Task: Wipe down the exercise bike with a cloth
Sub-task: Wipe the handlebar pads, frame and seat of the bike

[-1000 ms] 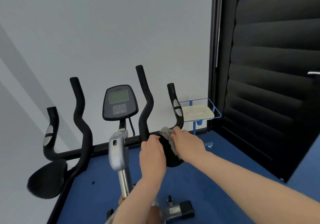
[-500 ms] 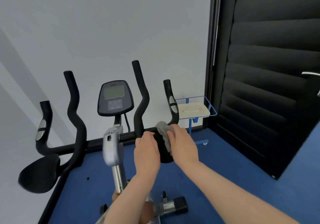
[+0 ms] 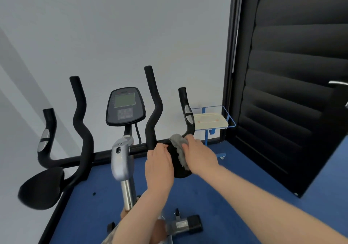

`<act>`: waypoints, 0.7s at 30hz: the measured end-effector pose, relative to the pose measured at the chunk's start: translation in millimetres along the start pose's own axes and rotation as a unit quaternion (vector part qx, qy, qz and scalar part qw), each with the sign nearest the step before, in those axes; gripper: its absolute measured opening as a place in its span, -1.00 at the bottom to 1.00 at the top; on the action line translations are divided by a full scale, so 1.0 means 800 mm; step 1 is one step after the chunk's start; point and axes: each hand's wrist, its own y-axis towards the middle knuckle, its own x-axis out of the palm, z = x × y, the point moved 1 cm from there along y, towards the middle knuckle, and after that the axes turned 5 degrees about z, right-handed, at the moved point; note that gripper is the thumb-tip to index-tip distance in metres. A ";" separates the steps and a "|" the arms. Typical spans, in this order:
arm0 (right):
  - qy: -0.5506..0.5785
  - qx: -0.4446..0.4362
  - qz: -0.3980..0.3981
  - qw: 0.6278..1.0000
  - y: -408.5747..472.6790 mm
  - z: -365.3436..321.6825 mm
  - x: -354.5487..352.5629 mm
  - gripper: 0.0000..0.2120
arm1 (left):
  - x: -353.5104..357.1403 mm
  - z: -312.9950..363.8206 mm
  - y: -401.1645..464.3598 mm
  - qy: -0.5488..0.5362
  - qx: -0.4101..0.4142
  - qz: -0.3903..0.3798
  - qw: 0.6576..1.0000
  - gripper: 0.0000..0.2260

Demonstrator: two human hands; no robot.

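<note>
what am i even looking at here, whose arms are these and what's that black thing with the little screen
The picture comes from a camera worn on a person's head, looking forward and down, so the two bare arms reaching in from the bottom are that person's own. The black thing is an exercise bike seen from the rider's side: curved black handlebars, a small grey-screened console on a silver post, and black padded elbow rests. The right hand holds a crumpled grey cloth against the right black elbow pad, wiping it. The left hand holds the same pad's left edge, which would steady it. Behind stand a white wall, a blue floor, a dark slatted shutter, and a blue wire rack holding a cream tray.
</note>
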 end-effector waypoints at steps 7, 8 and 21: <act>-0.008 0.000 0.098 0.995 -0.051 0.007 0.020 -0.68 | -0.001 0.001 -0.005 -0.020 -0.007 0.001 1.000 -0.78; 0.004 -0.006 0.078 0.997 -0.038 0.007 0.015 -0.68 | -0.002 0.002 -0.004 -0.017 -0.004 0.003 1.000 -0.78; 0.008 0.012 0.000 1.000 0.010 0.000 -0.005 -0.72 | 0.004 -0.002 0.001 0.000 -0.022 0.000 1.000 -0.77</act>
